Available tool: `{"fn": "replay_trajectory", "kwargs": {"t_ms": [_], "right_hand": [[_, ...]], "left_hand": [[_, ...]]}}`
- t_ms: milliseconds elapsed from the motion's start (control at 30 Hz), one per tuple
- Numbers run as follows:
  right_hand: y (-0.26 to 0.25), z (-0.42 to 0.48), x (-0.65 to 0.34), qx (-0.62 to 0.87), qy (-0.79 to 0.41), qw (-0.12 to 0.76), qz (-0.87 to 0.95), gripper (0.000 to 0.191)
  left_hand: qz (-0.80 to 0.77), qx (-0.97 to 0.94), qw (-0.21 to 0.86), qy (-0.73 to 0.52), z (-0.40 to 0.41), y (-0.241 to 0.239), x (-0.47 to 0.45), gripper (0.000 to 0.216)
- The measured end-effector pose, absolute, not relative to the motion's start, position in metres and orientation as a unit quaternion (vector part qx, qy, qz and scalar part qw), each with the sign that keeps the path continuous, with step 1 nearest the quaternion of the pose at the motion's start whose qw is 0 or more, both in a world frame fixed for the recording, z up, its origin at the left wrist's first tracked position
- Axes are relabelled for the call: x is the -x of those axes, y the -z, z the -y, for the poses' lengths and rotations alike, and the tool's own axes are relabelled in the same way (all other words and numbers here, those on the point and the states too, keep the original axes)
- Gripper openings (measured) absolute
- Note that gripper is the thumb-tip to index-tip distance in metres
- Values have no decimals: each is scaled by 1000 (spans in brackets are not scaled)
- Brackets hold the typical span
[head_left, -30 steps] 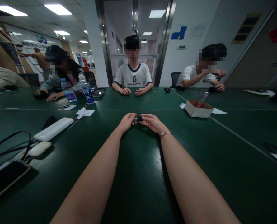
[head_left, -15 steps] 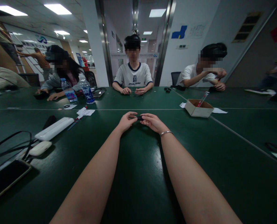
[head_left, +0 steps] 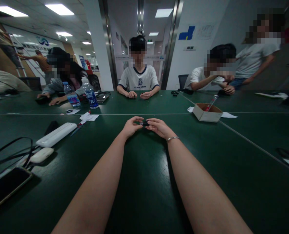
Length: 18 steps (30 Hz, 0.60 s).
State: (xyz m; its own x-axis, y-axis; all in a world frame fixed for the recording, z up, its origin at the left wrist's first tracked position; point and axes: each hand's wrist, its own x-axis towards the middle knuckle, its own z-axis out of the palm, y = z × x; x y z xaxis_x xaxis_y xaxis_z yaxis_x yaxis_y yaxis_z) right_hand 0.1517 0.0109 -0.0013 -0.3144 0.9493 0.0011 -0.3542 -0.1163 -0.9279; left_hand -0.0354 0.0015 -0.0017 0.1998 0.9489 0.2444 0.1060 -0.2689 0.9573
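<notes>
Between my fingertips lies a small black piece (head_left: 144,123), short and narrow, with a paler bit at its left end; its exact kind is too small to make out. My left hand (head_left: 131,127) pinches the left end between thumb and fingers. From the other side, my right hand (head_left: 159,128) has its thumb and fingertips closed on the right end, covering part of it. Both hands are just above or resting on the green table (head_left: 144,162); I cannot tell which. A metal bracelet (head_left: 173,138) circles my right wrist.
Leftward lie a phone (head_left: 9,185), a white power strip (head_left: 56,134), cables and papers (head_left: 92,117). Two bottles (head_left: 91,96) stand beyond. An open box (head_left: 207,113) holding a tube is at right. Several people sit around the table; one person (head_left: 256,58) stands at far right.
A paler part now shows at the left end of the black piece, near my left fingertips. My hands have barely moved. A standing person has come into view at the right.
</notes>
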Motion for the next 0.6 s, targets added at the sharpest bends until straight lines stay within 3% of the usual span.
{"fn": "replay_trajectory", "kwargs": {"t_ms": [433, 600], "right_hand": [[2, -12, -151, 329, -669, 486, 456, 12], [1, -11, -152, 330, -672, 480, 458, 12]], "left_hand": [[-459, -623, 445, -450, -2, 1, 29, 22], [-480, -619, 436, -444, -3, 3, 24, 28]]}}
